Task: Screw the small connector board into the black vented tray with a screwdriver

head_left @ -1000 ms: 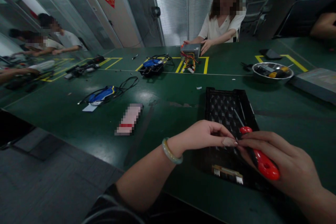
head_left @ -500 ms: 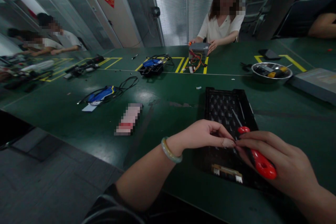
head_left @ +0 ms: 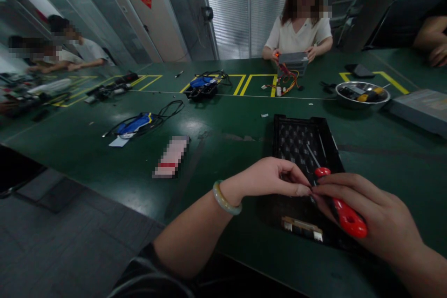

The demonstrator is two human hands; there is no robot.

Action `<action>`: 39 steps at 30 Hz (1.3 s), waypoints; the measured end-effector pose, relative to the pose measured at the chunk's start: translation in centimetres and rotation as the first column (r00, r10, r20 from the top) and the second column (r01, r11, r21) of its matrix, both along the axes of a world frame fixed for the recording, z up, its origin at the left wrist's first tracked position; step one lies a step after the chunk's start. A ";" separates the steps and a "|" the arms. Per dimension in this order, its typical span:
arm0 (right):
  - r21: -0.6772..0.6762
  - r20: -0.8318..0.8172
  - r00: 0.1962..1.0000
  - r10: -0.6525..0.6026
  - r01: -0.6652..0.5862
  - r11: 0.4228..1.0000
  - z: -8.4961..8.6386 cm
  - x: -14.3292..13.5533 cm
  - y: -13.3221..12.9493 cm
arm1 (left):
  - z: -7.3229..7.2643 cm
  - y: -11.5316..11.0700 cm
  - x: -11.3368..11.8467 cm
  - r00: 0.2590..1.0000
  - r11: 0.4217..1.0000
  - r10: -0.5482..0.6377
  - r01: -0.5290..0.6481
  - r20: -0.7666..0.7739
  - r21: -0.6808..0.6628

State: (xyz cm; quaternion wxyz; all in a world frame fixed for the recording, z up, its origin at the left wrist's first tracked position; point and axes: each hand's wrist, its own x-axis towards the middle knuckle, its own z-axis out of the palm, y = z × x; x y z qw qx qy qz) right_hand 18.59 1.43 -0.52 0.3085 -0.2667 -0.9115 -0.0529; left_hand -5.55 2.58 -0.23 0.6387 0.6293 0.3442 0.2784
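Observation:
My right hand [head_left: 366, 205] is closed around a red-handled screwdriver [head_left: 351, 220], whose metal shaft points up and to the left. Its thumb and fingertips meet those of my left hand [head_left: 275, 178] above a black plastic tray-like casing [head_left: 296, 142]. My left hand is pinched closed, and whatever is between its fingertips is too small to make out. A green bangle circles the left wrist. On the casing's near part, below my hands, shows a small circuit-board-like part [head_left: 302, 229] with white connectors.
A metal bowl [head_left: 363, 95] of tools and a grey box [head_left: 424, 109] stand at the right. Left of my hands lie a pixelated flat object [head_left: 172, 157] and a blue bundle with cable [head_left: 136, 125]. Across the table a person holds a grey power supply [head_left: 292, 63] with coloured wires.
The person across the table has shifted the grey power supply and its wires to the right. My hands and the screwdriver stay almost in place.

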 end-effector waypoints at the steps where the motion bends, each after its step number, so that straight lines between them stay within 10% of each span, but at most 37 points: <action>1: -0.005 -0.002 1.000 0.000 0.000 1.000 0.0 0.0 0.0 | 0.1 0.0 0.0 1.000 1.000 -0.004 0.004 -0.001 0.000; 12: -0.228 -0.333 0.936 -0.114 0.038 0.973 0.9 -0.7 -0.1 | 1.2 0.0 -1.4 0.971 0.972 0.020 0.037 -0.237 0.231; 24: -0.495 -0.528 0.727 -0.438 0.156 0.855 -0.6 -0.5 0.6 | 2.1 0.0 -3.1 0.819 0.799 -0.004 0.348 -0.573 0.491; 39: -0.233 -0.786 0.602 -0.139 -0.081 0.969 -0.4 -0.7 0.5 | 2.5 -1.0 -2.0 0.725 0.798 -0.031 0.432 -0.688 0.420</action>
